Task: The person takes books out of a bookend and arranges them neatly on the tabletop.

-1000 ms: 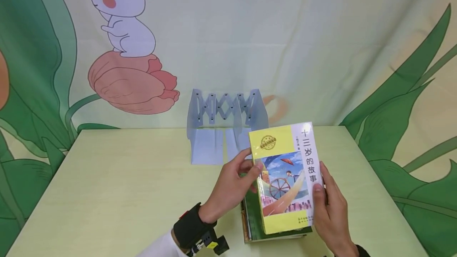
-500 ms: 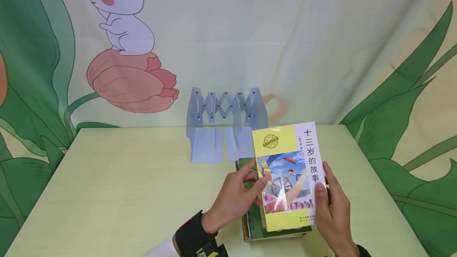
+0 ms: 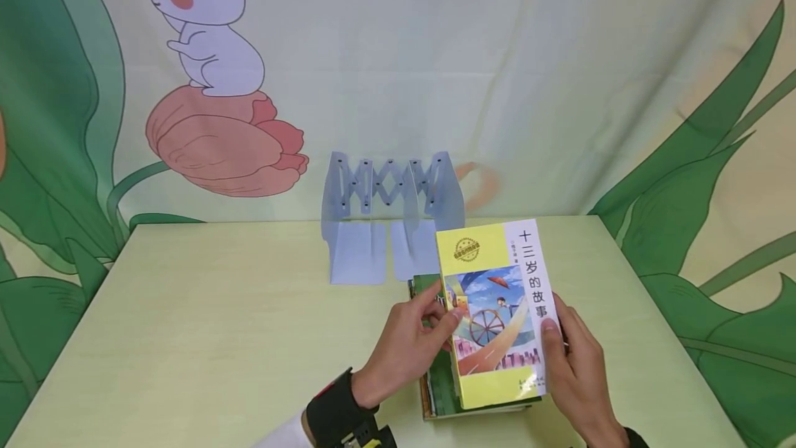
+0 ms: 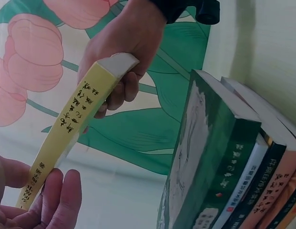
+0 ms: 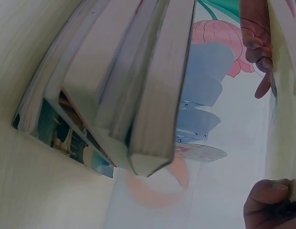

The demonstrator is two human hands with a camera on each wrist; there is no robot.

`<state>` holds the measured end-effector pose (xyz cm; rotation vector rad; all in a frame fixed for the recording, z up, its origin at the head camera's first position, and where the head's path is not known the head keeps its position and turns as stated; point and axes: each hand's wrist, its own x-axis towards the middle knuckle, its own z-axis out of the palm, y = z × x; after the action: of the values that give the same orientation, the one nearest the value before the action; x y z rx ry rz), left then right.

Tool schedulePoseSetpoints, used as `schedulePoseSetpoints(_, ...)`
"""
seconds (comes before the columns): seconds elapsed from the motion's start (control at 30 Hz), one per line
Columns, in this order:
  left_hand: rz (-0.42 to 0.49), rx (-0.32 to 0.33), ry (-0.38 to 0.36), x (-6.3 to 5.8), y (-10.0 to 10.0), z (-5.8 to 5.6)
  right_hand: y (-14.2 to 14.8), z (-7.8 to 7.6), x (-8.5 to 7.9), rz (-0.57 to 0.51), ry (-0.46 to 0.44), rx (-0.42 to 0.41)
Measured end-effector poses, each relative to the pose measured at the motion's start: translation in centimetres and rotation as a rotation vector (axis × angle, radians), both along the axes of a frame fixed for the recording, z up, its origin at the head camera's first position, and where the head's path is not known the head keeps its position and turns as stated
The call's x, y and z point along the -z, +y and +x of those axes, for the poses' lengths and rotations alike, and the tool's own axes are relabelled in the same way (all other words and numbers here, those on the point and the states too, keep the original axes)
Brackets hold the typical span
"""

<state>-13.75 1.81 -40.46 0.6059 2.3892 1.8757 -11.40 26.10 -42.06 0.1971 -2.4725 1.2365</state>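
Both hands hold a yellow-and-white paperback book (image 3: 491, 320), its illustrated front cover facing up. My left hand (image 3: 407, 341) pinches its left edge, thumb on the cover. At the right edge, my right hand (image 3: 578, 365) grips with its thumb on the cover and fingers behind. The yellow spine (image 4: 66, 124) shows in the left wrist view. Under the held book, and partly hidden by it, is a stack of books (image 3: 444, 389) topped by a green-covered one (image 4: 205, 152). The right wrist view shows the stack's page edges (image 5: 159, 86).
A light-blue expandable bookend (image 3: 357, 251) with upright dividers and a crisscross back stands at the table's far edge, left of the held book. The pale table (image 3: 236, 337) extends to both sides. Behind it hangs a printed curtain (image 3: 535, 88) with a rabbit and plants.
The book has shifted slightly right, then back left, in both hands. My left hand sits a little lower, and more of the green book's upper left corner shows.
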Motion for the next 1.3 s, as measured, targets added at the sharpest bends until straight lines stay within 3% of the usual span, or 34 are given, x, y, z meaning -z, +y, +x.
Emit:
schedulePoseSetpoints(0.5, -0.048, -0.004, -0.034, 1.6, -0.2, -0.3, -0.2, -0.4, 0.8, 0.121, -0.264, 0.013)
schedulePoseSetpoints(0.77, -0.099, -0.025, -0.043, 2.7, -0.4, -0.7, -0.2, -0.7, 1.2, 0.214, -0.299, 0.019)
schedulePoseSetpoints(1.1, -0.138, -0.038, -0.068, 4.0, -0.6, -1.0, -0.2, -1.3, 1.9, 0.275, -0.445, -0.004)
schedulePoseSetpoints(1.3, -0.176, -0.052, -0.061, 4.4, -0.8, -1.3, -0.1, -1.6, 2.0, 0.314, -0.447, -0.043)
